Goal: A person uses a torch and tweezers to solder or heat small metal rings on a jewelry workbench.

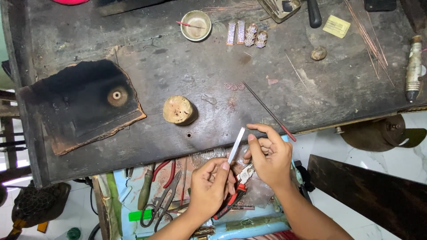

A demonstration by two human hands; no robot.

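Strip (236,145), thin, flat, pale metal: held slanting over the near edge of the bench (178,71), lower end pinched between thumb and fingers of the left hand (210,183), upper end free. Appears plain and unbent; no work on it can be seen yet.

Left to right:
- Charred block (84,104), black, with a small ring at its centre, on the bench's left part.
- Lump (178,110), tan, rounded, mid-bench.
- Dish (196,25), small, with a red-tipped stick across it, at the far edge.
- Four jewelled pieces (245,34), in a row just right of the dish; these look finished.
- Small linked rings (234,86), loose, above the strip; judged unassembled.
- File (267,110), thin, red-tipped, lying diagonally.
- Tray (178,195) below the bench: shears, red-handled pliers (235,189).
- Right hand (269,158): fingers curled loosely together just right of the strip, index tip near it; whether it touches cannot be told.
- Wires (369,35), thin, far right.
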